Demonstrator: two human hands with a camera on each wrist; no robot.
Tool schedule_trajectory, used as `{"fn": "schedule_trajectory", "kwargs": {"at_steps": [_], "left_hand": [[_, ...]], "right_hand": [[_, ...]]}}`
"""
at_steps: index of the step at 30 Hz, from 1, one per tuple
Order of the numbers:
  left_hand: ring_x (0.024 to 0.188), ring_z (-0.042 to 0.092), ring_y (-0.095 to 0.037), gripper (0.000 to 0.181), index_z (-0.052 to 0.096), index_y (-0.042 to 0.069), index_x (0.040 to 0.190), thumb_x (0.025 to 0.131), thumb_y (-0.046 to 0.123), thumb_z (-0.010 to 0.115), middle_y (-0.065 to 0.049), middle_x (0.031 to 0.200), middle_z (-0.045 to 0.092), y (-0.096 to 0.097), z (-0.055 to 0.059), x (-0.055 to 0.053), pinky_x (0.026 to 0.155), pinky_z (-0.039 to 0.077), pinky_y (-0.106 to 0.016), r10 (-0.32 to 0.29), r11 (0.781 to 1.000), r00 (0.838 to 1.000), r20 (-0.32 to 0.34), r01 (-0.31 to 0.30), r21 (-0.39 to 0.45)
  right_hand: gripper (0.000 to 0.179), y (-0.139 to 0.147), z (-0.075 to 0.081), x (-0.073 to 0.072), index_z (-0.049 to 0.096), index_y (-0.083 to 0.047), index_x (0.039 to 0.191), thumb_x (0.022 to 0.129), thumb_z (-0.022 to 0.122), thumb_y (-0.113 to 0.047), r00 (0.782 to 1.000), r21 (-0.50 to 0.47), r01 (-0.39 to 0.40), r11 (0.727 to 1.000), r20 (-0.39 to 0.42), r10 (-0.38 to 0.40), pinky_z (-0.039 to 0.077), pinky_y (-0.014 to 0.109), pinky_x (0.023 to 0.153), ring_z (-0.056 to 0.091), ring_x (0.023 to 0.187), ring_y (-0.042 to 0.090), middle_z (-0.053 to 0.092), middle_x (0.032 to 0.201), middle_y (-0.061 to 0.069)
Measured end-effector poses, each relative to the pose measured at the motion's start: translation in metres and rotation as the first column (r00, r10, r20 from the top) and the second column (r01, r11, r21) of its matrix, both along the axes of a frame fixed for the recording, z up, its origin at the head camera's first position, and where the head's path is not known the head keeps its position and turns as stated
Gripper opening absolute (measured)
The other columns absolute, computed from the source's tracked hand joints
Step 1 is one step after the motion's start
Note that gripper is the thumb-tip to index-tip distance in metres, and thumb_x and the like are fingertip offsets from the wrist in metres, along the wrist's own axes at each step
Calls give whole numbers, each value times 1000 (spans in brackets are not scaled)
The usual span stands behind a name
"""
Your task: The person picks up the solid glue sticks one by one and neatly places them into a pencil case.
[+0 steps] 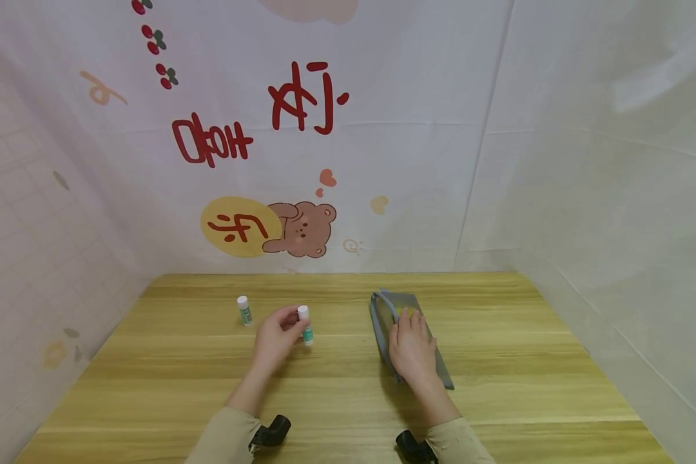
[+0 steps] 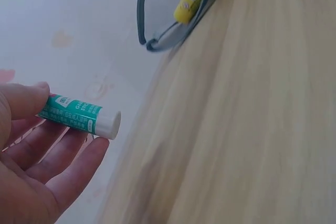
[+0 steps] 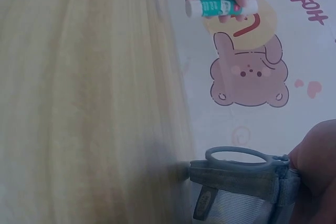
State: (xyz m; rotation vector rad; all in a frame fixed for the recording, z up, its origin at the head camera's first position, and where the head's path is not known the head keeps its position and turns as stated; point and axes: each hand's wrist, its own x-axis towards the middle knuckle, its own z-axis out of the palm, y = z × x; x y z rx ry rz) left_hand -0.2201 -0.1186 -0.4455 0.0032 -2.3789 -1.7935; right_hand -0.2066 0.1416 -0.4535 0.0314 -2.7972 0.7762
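Note:
My left hand (image 1: pixel 276 336) pinches a glue stick (image 1: pixel 307 330) with a green label and white cap between thumb and fingers, above the table. In the left wrist view its label (image 2: pixel 73 113) reads "glue stick". My right hand (image 1: pixel 414 348) holds a grey zip pouch (image 1: pixel 443 370) with mesh sides, fingers spread over its upper side. The pouch's mouth gapes to the left. A yellow tube with a barcode (image 2: pixel 190 1) lies inside it. Most of the right fingers' undersides are hidden.
A second green-and-white glue stick (image 1: pixel 245 311) stands on the wooden table (image 1: pixel 336 412), left of my left hand. A white printed cloth (image 1: pixel 406 161) hangs behind and along both sides of the table.

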Motion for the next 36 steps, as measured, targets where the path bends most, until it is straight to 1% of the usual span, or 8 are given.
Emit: {"fn": "schedule_trajectory", "kwargs": {"at_steps": [4, 9, 13, 22, 30, 36], "left_hand": [[91, 67, -26, 31, 66, -2, 120, 91, 6, 72, -16, 104, 68, 12, 2, -3, 73, 61, -41, -14, 1000, 1000, -9, 14, 6], [86, 66, -23, 28, 67, -4, 117, 91, 6, 72, -16, 100, 68, 27, 2, -7, 72, 60, -45, -43, 998, 999, -17, 44, 39], [83, 65, -22, 26, 68, -3, 115, 90, 5, 72, -15, 98, 67, 38, 1, -12, 69, 61, -46, -68, 996, 998, -16, 69, 64], [82, 65, -20, 27, 67, -5, 115, 90, 5, 72, -15, 97, 66, 63, 1, -19, 65, 61, -42, -116, 986, 993, -27, 118, 115], [80, 65, -19, 29, 66, -7, 115, 90, 6, 73, -15, 94, 64, 78, -2, -22, 66, 60, -49, -158, 969, 987, -5, 156, 191], [75, 65, -22, 28, 66, -8, 114, 90, 5, 73, -14, 92, 64, 87, -3, -22, 62, 60, -48, -173, 963, 985, 14, 167, 211]], "right_hand": [[50, 0, 0, 0, 39, 12, 143, 104, 40, -18, 1000, 1, -3, 1000, 1, 3, 26, 82, 95, 28, 137, 55, 34, 146, 38], [49, 0, 0, 0, 39, 13, 143, 104, 40, -18, 1000, 7, -8, 1000, 2, 8, 25, 83, 94, 28, 136, 55, 34, 145, 39], [50, 0, 0, 0, 38, 13, 143, 104, 39, -19, 1000, 2, -10, 1000, 6, 10, 25, 83, 94, 28, 136, 56, 34, 146, 39], [50, 2, 0, -1, 38, 13, 143, 104, 40, -19, 1000, -1, -17, 1000, 2, 17, 26, 83, 93, 28, 136, 57, 34, 145, 39], [50, 1, 0, -1, 37, 13, 143, 105, 40, -19, 1000, -5, -21, 1000, 4, 21, 25, 83, 93, 27, 136, 57, 33, 146, 39], [50, 1, -2, -1, 37, 13, 143, 104, 40, -18, 1000, -4, -17, 1000, 6, 17, 24, 83, 93, 27, 136, 57, 33, 146, 40]]}}
